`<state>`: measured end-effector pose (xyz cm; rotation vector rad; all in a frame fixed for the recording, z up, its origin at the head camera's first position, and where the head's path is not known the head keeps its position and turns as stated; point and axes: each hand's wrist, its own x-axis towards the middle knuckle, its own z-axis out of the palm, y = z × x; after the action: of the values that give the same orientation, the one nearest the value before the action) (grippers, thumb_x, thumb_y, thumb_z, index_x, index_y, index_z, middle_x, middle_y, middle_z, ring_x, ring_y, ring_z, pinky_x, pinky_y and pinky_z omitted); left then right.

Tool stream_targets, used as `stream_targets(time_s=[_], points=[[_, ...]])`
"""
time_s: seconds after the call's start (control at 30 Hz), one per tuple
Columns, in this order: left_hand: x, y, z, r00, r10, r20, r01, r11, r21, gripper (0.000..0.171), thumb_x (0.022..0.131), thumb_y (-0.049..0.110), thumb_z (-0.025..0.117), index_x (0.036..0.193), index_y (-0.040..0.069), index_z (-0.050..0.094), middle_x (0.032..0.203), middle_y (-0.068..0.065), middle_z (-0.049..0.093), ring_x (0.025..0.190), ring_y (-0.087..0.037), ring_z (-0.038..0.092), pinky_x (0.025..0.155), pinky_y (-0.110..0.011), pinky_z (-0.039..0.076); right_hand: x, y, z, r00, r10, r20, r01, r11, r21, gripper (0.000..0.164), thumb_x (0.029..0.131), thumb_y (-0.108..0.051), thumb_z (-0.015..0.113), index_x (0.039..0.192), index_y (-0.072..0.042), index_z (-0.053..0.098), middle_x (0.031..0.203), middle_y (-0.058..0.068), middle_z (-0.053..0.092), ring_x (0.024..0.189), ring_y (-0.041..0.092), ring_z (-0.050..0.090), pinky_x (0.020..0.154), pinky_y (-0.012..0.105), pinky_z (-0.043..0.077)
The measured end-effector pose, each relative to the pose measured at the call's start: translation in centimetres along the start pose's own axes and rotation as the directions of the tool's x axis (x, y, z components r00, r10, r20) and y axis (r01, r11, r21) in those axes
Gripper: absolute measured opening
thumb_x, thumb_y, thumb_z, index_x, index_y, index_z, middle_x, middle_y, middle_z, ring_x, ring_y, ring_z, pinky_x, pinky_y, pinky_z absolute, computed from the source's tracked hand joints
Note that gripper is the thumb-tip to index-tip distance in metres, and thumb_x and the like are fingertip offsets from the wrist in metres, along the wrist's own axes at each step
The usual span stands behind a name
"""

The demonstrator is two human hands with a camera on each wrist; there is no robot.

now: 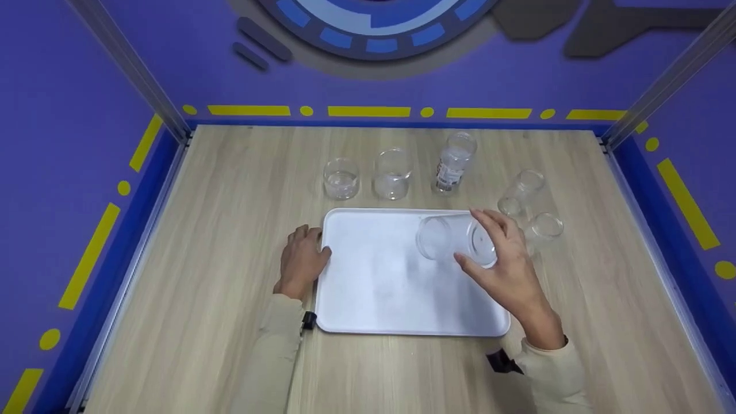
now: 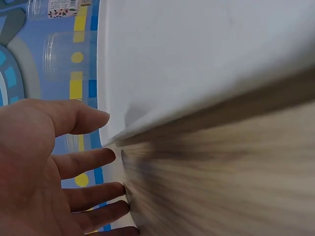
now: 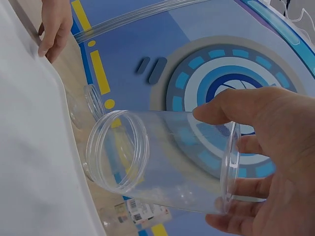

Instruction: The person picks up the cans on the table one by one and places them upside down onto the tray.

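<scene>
Right hand [image 1: 510, 273] grips a clear, seemingly empty jar [image 1: 452, 237] sideways over the white tray [image 1: 368, 293] at two o'clock; left hand [image 1: 302, 260], fingers relaxed, at nine.

White tray [image 1: 368, 293], seemingly colourless jar [image 3: 172, 160], yellow-dashed purplish-blue wall [image 1: 368, 92].

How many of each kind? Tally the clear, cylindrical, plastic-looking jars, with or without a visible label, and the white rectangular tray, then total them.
Clear, cylindrical, plastic-looking jars without a visible label: 5
Clear, cylindrical, plastic-looking jar with a printed label: 1
White rectangular tray: 1
Total: 7
</scene>
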<state>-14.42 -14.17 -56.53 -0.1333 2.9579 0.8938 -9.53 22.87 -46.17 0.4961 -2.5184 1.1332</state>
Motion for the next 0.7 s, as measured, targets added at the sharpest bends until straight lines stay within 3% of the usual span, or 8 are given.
stream_targets(time_s=[0.3,0.5,0.7], points=[[0.0,-0.2,0.2,0.998,0.054,-0.039,-0.050,0.993,0.109,0.041,0.099,0.016,0.069,0.136,-0.001,0.068,0.140,-0.026,0.057,0.129,-0.042,0.056,0.100,-0.054,0.052,0.1,-0.3,-1.0,0.996,-0.086,0.003,0.086,0.991,-0.098,0.080,0.075,-0.002,0.093,0.148,-0.006,0.059,0.143,0.031,0.051,0.125,0.048,0.051,0.094,0.062,0.045],[0.0,-0.3,0.3,0.997,0.066,-0.035,-0.059,0.984,0.168,0.041,0.098,0.017,0.069,0.135,-0.001,0.068,0.137,-0.024,0.058,0.124,-0.041,0.057,0.094,-0.053,0.054,0.0,-0.8,-1.7,0.994,-0.062,0.086,0.080,0.973,-0.216,0.082,0.073,-0.005,0.096,0.148,-0.008,0.060,0.143,0.030,0.052,0.124,0.050,0.050,0.092,0.062,0.048],[-0.1,-0.4,0.4,0.996,0.082,-0.030,-0.074,0.976,0.205,0.043,0.099,0.019,0.068,0.137,-0.001,0.066,0.138,-0.023,0.057,0.124,-0.040,0.056,0.090,-0.053,0.056,-0.3,-1.1,-2.4,0.990,-0.021,0.138,0.056,0.965,-0.255,0.079,0.074,-0.007,0.095,0.146,-0.009,0.063,0.140,0.029,0.054,0.124,0.051,0.052,0.088,0.063,0.051]])
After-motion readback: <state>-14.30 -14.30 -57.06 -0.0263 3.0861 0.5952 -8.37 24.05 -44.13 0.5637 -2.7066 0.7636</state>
